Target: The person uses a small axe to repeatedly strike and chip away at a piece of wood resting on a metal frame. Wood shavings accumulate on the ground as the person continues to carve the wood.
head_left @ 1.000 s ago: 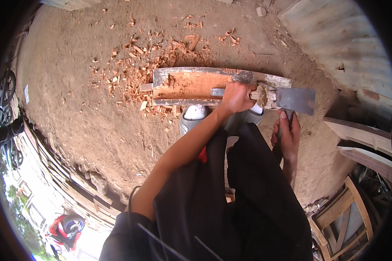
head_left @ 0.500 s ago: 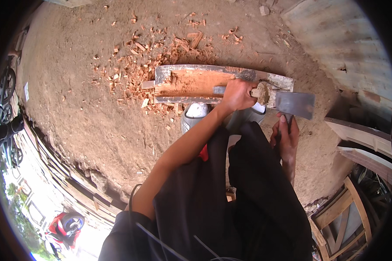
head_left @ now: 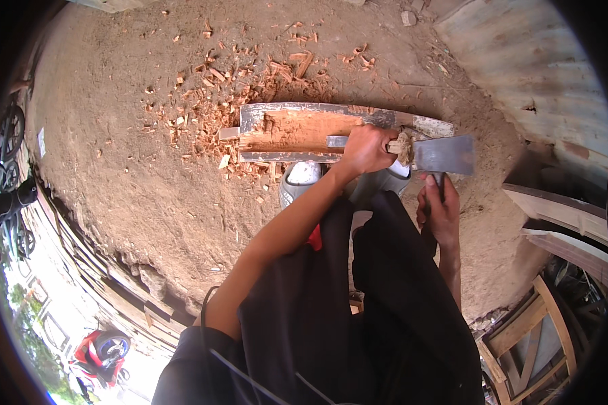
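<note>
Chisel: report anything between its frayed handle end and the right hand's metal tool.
Nothing visible: the metal tool in the right hand appears right beside the frayed end of the chisel; contact is unclear.

A brown dirt floor [head_left: 115, 115] spreads around the hollowed wooden beam [head_left: 297, 131]. Reddish wood chips [head_left: 216, 124] lie thickly beyond the beam's far side and left end; grey shoes [head_left: 289, 194] stand just on its near side.
</note>
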{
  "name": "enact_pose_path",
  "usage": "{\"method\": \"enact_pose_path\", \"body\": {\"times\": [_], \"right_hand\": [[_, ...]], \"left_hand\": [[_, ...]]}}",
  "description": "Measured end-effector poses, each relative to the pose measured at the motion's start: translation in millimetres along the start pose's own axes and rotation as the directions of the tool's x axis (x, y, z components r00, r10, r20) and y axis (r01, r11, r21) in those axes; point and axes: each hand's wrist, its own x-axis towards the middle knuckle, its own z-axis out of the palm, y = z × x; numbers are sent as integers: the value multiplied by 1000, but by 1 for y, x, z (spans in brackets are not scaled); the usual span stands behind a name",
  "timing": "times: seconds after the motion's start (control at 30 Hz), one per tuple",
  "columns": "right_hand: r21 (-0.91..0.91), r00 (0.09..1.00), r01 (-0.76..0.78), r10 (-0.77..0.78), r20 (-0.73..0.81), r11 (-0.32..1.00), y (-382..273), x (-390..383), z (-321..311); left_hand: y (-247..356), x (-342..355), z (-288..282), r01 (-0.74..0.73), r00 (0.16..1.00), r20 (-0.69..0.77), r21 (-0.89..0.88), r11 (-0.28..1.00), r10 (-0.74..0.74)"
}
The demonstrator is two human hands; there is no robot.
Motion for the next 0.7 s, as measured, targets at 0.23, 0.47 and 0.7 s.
{"method": "enact_pose_path", "body": {"times": [0.23, 0.47, 0.7], "right_hand": [[-55, 997, -74, 75, 24, 996, 2, 2, -1], [-38, 1000, 0, -1, -13, 999, 9, 3, 11], [-16, 998, 30, -30, -52, 999, 2, 1, 19]], "left_hand": [[-1, 0, -4, 26, 1000, 5, 3, 1000, -26], [1, 3, -9, 50, 998, -29, 4, 999, -50], [-5, 2, -6, 24, 996, -82, -26, 999, -26]]}}
